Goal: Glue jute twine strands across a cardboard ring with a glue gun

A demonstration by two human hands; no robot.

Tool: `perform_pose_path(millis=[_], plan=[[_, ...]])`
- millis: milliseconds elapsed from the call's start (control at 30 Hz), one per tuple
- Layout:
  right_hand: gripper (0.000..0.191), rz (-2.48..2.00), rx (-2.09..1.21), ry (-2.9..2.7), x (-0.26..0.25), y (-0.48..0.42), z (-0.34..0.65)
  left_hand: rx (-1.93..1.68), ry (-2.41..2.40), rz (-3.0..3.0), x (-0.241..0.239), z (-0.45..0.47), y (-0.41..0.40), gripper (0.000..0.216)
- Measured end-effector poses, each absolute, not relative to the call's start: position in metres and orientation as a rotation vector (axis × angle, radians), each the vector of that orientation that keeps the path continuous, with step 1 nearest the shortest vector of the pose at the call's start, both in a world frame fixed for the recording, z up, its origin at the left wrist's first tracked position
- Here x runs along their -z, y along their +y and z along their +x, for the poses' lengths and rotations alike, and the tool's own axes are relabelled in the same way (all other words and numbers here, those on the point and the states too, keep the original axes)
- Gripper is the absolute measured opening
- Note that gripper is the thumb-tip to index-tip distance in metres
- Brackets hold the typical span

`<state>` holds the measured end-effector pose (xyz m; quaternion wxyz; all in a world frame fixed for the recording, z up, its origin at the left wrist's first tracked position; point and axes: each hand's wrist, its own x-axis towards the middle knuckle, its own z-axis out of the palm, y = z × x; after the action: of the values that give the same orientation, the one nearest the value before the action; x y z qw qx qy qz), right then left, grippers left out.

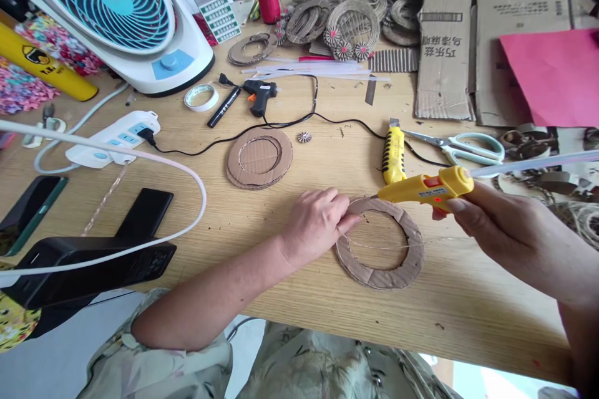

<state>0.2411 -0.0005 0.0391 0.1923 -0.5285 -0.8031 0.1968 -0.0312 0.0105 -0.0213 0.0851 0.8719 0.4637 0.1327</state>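
A flat brown cardboard ring [412, 255] lies near the table's front edge. My left hand [318, 224] pinches its upper left rim, fingers closed. A thin strand of twine [433, 242] runs from near those fingers across the ring's opening to the right. My right hand [519, 240] grips a yellow hot glue gun [423, 190] with a small red light on it. The gun's nozzle points left, at the ring's top edge close to my left fingertips; I cannot make out any glue there. A long translucent glue stick [533, 164] extends from the gun's back.
Behind my left hand lie another cardboard ring [283, 159] and a small striped rosette [304, 137]. A yellow utility knife [394, 153] and scissors [472, 148] lie beyond the glue gun. A black glue gun [262, 96], its cord, a power strip [116, 137] and a fan [116, 6] stand farther left.
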Motion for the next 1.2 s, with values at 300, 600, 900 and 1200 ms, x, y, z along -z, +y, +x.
perform_pose_path(millis=[300, 600, 900, 1200], plan=[[0.034, -1.519, -0.517, -2.265, -0.0396, -0.0028, 0.2455, -0.388, 1.387, 2.581, 0.0202, -0.0309, 0.0101, 0.031], [0.034, -1.507, -0.492, -2.296, -0.0405, -0.0031, 0.2445, -0.385, 1.383, 2.587, 0.0200, -0.0309, 0.0103, 0.030], [0.034, -1.524, -0.473, -2.294, -0.0410, -0.0033, 0.2486, -0.389, 1.376, 2.601, 0.0206, -0.0313, 0.0102, 0.030], [0.034, -1.518, -0.489, -2.285, -0.0414, -0.0046, 0.2480, -0.444, 1.312, 2.659, 0.0217, -0.0301, 0.0097, 0.017]])
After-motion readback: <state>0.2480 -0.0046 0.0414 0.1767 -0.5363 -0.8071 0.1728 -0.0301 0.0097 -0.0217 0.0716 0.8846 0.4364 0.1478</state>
